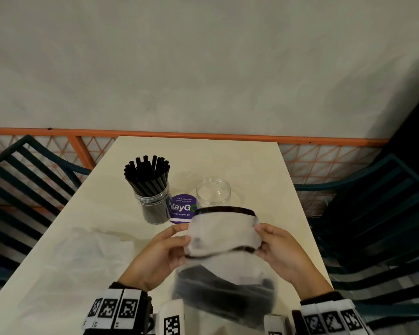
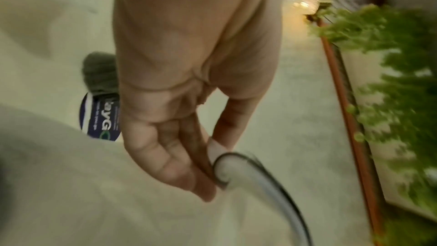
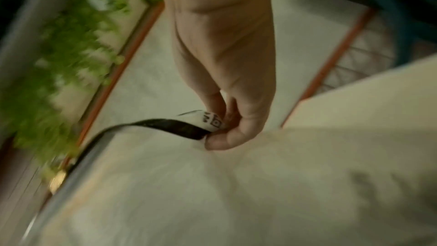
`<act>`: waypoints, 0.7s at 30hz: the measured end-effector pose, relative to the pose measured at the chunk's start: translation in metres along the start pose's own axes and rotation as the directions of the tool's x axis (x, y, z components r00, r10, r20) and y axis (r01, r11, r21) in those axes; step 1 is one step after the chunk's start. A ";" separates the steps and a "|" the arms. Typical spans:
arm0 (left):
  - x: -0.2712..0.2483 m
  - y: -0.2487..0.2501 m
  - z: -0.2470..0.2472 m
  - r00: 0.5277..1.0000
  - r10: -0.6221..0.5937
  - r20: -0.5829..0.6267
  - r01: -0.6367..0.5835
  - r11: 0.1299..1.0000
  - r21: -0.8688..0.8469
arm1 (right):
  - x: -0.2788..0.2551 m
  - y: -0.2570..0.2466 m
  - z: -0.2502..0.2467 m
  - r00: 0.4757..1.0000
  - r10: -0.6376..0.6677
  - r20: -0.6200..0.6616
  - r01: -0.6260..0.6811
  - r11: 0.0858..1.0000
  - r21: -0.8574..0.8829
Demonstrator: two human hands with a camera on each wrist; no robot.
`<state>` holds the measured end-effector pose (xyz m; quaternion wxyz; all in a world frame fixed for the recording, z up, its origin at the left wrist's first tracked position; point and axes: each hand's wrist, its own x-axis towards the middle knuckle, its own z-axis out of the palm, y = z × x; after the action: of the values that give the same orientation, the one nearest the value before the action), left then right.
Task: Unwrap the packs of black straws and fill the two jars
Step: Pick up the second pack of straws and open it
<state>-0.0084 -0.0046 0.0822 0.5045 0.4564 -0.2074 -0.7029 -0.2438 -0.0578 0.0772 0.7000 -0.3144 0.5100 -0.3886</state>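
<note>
Two hands, one pack: your left hand (image 1: 163,255) pinches left corner of pack (image 1: 224,238) mouth, right hand (image 1: 279,250) pinches right corner. Pack hangs between them, near table (image 1: 259,160) edge; straws (image 1: 225,290) blurred inside, low, axis unclear. Empty jar (image 1: 213,192) just beyond pack, slightly nearer right hand. Full jar (image 1: 153,201) far left.

Between the straw-filled jar (image 1: 153,199) and the empty jar (image 1: 213,192) there's only a narrow gap over the purple sticker (image 1: 181,209). Both hands (image 1: 160,257) (image 1: 283,252) and the stretched pack (image 1: 224,234) block the near approach. Crumpled plastic wrap (image 1: 92,247) covers the left tabletop (image 1: 259,165), whose far end lies open.
</note>
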 end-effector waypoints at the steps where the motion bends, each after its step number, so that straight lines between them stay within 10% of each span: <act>1: 0.001 0.000 -0.003 1.000 -0.003 -0.016 0.002 0.997 -0.073 | 0.001 -0.002 -0.004 0.997 0.078 0.012 -0.079 0.982 0.171; 8: 0.007 -0.011 -0.012 0.996 0.051 0.079 -0.016 0.917 -0.399 | 0.014 -0.005 -0.027 0.984 0.121 0.132 -0.175 0.808 0.562; 13: 0.001 -0.006 -0.009 0.992 0.078 0.103 -0.043 0.951 -0.306 | 0.016 0.002 -0.031 0.990 0.034 0.135 -0.108 0.803 0.586; 18: 0.001 0.001 -0.001 0.965 0.221 -0.144 -0.212 0.974 0.075 | 0.000 0.001 -0.015 0.990 -0.111 0.086 0.116 0.992 -0.046; 21: -0.002 0.003 0.007 0.921 0.322 -0.218 -0.270 0.933 0.239 | 0.000 0.003 -0.010 0.966 -0.255 0.045 0.241 0.822 -0.516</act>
<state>-0.0129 -0.0050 0.0886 0.5782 0.5550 -0.2792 -0.5290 -0.2524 -0.0565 0.0719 0.5267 -0.5493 0.5592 -0.3288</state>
